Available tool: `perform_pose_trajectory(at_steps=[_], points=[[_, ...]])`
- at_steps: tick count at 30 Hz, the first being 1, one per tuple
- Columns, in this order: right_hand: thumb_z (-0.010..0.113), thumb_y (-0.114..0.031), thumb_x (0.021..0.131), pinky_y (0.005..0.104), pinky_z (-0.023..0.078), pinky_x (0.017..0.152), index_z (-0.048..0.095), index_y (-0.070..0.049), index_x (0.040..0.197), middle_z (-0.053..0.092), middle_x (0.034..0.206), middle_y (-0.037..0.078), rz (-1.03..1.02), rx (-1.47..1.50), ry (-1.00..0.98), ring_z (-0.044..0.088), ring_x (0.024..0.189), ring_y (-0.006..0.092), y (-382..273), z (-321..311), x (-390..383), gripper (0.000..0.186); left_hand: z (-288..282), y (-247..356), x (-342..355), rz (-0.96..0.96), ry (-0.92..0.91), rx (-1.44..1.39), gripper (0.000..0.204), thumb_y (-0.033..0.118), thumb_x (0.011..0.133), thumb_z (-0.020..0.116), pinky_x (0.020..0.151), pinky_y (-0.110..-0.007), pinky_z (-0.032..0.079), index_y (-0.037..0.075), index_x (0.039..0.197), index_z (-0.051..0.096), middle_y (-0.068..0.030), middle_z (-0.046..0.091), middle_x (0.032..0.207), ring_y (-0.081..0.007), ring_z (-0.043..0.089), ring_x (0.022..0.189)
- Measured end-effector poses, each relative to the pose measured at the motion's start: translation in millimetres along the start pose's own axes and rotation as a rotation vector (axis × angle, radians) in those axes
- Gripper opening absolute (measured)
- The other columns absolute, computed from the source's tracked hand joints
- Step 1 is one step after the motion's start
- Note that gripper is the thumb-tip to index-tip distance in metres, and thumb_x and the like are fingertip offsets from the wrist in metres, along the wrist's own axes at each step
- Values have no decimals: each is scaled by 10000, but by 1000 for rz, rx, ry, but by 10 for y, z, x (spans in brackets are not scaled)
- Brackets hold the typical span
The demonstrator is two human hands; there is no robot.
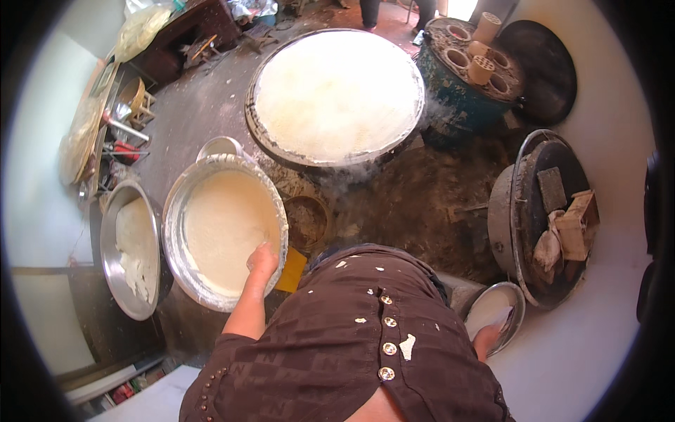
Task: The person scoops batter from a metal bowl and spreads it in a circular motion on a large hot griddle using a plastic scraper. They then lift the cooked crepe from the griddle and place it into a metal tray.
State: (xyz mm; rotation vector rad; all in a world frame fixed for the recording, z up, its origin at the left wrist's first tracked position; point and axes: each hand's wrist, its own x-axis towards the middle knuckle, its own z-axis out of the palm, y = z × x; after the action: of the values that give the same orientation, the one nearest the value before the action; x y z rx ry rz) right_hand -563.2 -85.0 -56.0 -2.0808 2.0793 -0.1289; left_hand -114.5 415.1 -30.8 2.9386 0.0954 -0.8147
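My left hand is closed over the near right part of a large metal basin of cream-coloured batter. What its fingers hold, if anything, is hidden. On the right, my right hand is at the near rim of a small metal bowl, its thumb side over the edge and the other fingers out of sight. White stuff lies in that bowl, with a pale flat piece by the hand. Ahead stands a wide round griddle, covered by a pale sheet of batter and steaming at its near edge.
A second metal basin with white residue is at the left. Far right stand a blue-green drum stove and a black round lid. A round stove at the right bears blocks. Another person's legs show at the back.
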Motion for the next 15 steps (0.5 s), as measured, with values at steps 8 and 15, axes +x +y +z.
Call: perform_pose_trajectory(at_steps=[8, 15], points=[[552, -247, 711, 399, 387, 897, 597, 37, 981, 575, 1019, 243, -176, -75, -339, 519, 996, 379, -278, 261, 8, 394, 465, -18, -387, 81, 13, -63, 300, 180, 768, 534, 820, -431, 436, 104, 1056, 573, -123, 500, 1149, -306, 521, 1020], [576, -263, 717, 397, 430, 805, 603, 25, 968, 614, 912, 198, -371, -295, -593, 575, 886, 331, -540, 150, 662, 383, 624, -360, -637, 107, 154, -162, 265, 52, 736, 473, 789, -433, 443, 87, 964, 601, -117, 527, 1112, -330, 545, 931]])
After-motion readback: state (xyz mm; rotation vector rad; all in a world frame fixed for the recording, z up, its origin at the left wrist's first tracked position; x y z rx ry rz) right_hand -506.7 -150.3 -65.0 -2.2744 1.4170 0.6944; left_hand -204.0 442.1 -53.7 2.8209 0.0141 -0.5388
